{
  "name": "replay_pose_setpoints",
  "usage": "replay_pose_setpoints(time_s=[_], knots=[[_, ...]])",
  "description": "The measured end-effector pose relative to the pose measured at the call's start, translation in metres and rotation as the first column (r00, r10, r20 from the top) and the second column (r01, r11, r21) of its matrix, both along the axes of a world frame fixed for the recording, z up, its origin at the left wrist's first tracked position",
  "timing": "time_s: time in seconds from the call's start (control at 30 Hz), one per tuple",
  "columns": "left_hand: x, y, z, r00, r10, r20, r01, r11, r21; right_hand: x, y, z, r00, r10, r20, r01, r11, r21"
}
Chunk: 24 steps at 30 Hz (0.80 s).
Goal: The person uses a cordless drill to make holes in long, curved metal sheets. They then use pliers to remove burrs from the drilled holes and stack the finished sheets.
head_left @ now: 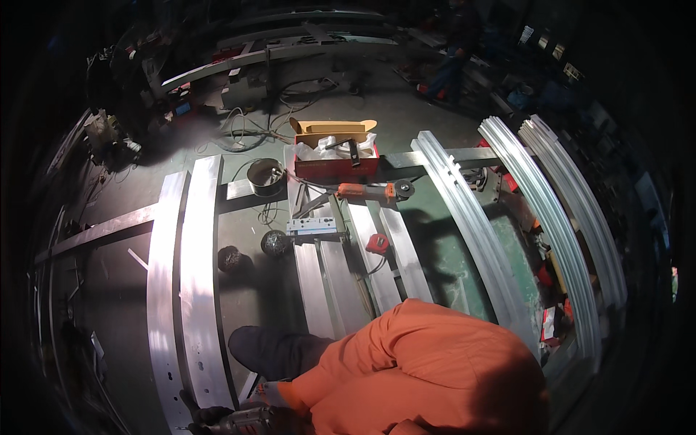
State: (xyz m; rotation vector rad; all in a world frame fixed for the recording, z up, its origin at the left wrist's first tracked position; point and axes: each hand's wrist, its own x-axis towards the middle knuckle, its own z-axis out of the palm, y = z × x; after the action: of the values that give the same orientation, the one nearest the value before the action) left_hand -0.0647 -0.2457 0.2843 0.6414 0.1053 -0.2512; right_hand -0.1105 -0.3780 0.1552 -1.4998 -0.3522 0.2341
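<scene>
At the lower edge my left hand [208,415], in a dark glove, is closed around the front of a power drill [250,420]. The drill's thin bit points left, over the near end of an aluminium profile [163,290] with several holes. A second silver profile [199,275] runs alongside it, close to the hand. The bottom of the picture cuts off part of the drill and the grip. My right hand does not show. My orange-clothed leg [435,355] fills the lower middle, and a dark shoe [275,351] sits beside the second profile.
An angle grinder [366,191], a red tape measure [377,244] and an open carton [337,167] rest on or around the middle profiles. A metal can [266,177] stands left of the carton. Ribbed profiles [536,210] lie at right. Cables [254,130] loop across the floor; a person [453,58] stands far back.
</scene>
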Motion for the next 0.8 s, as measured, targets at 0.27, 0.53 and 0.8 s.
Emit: replay_pose_setpoints(time_s=[0.27, 0.53, 0.8], knots=[[0.006, 0.012, -0.013, 0.999, -0.048, -0.024, 0.046, 0.996, -0.076, 0.013, -0.009, 0.044, 0.991, 0.061, 0.121, 0.034, 0.749, -0.661], [0.01, 0.024, -0.029, 0.984, -0.158, -0.087, 0.14, 0.972, -0.186, 0.027, 0.022, -0.091, 0.64, -0.121, 0.759, 0.594, 0.704, -0.389], [0.025, 0.045, -0.062, 0.976, -0.204, -0.079, 0.217, 0.953, 0.211, 0.021, -0.037, 0.084, 0.962, 0.19, 0.197, 0.087, 0.472, -0.878]])
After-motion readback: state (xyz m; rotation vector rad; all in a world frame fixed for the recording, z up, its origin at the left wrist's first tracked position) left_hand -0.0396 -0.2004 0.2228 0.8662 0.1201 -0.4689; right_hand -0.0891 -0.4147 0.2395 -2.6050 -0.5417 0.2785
